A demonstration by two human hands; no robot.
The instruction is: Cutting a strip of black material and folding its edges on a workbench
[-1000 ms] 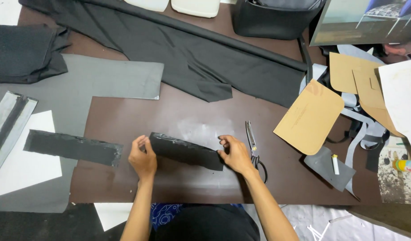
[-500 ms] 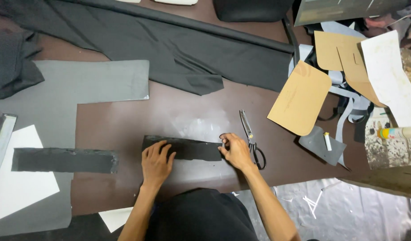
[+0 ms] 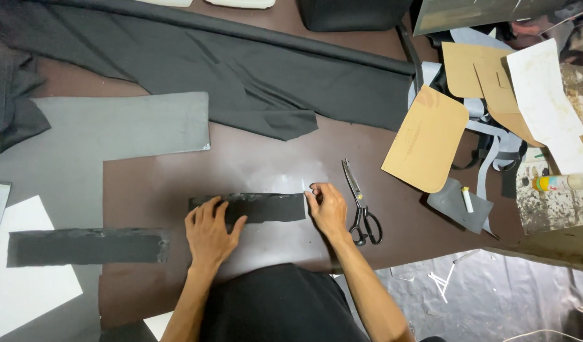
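A dark grey rectangular strip of material (image 3: 266,207) lies flat on the brown table (image 3: 253,158) in front of me. My left hand (image 3: 209,233) rests palm down on the strip's left end, fingers spread. The fingertips of my right hand (image 3: 326,209) touch the strip's right end, curled at its edge. A second, longer dark strip (image 3: 86,246) lies to the left, apart from both hands. Black-handled scissors (image 3: 361,206) lie just right of my right hand.
A large black cloth (image 3: 241,63) covers the back of the table. A grey sheet (image 3: 114,130) and white paper (image 3: 25,285) lie at the left. Brown cardboard patterns (image 3: 427,139), grey scraps and a small bottle (image 3: 557,182) crowd the right edge.
My left hand slid from the strip's left end onto its top surface. The strip now lies flat and straight. The camera view shifted slightly.
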